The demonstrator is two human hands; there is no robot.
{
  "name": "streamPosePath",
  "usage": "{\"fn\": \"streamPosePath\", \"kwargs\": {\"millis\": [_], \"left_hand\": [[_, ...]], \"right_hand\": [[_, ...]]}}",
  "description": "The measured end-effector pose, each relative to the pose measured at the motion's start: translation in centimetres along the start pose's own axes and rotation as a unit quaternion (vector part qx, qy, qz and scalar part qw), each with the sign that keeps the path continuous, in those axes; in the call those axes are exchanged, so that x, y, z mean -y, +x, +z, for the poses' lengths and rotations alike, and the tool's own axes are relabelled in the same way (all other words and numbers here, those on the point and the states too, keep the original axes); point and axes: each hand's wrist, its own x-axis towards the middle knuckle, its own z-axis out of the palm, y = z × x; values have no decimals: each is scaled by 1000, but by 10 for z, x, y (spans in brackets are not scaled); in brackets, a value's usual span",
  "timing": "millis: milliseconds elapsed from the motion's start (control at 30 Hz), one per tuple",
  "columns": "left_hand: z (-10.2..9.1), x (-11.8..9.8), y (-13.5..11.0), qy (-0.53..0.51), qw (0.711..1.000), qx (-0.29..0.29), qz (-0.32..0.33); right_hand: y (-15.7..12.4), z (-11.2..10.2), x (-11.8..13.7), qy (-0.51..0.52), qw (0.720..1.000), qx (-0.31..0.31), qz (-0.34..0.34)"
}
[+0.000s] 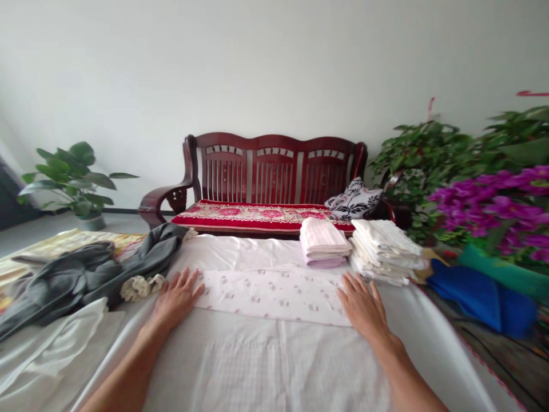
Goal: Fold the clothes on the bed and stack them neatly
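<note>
A white cloth with a small printed pattern (274, 294) lies in a long flat strip across the white-covered table (257, 366). My left hand (178, 294) rests at its left end, fingers spread and lying flat. At the right end my right hand (362, 300) is also flat, with its fingers stretched out over the cloth's edge. Just beyond the right hand stand a stack of folded pink-striped cloths (325, 243) and a taller stack of folded white cloths (384, 249).
Dark grey cloth (81, 274) lies crumpled at the left, beside a cream scrunched piece (141, 287) and sheer white fabric (55, 355). Behind the table is a wooden bench (274, 171) with a cushion (355, 200). Blue cloth (480, 297) and purple flowers (501, 206) are at right.
</note>
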Motion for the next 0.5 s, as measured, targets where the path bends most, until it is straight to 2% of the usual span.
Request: {"fn": "streamPosePath", "kwargs": {"millis": [100,200,267,367,467,500], "left_hand": [[-5,-7,-3,4,999,-39,0],[-16,-33,-5,-41,990,-71,111],[-24,-65,-7,-106,972,-63,200],[-34,-126,-12,-186,936,-29,297],[-34,-180,-17,-205,877,-20,433],[-32,-193,-18,-204,868,-20,453]], "right_hand": [[9,-13,16,62,997,-3,-43],[29,-25,43,147,985,54,-71],[47,-32,64,165,980,84,-68],[80,-38,94,114,979,123,-111],[107,-39,114,89,975,147,-142],[114,-38,118,84,974,152,-148]]}}
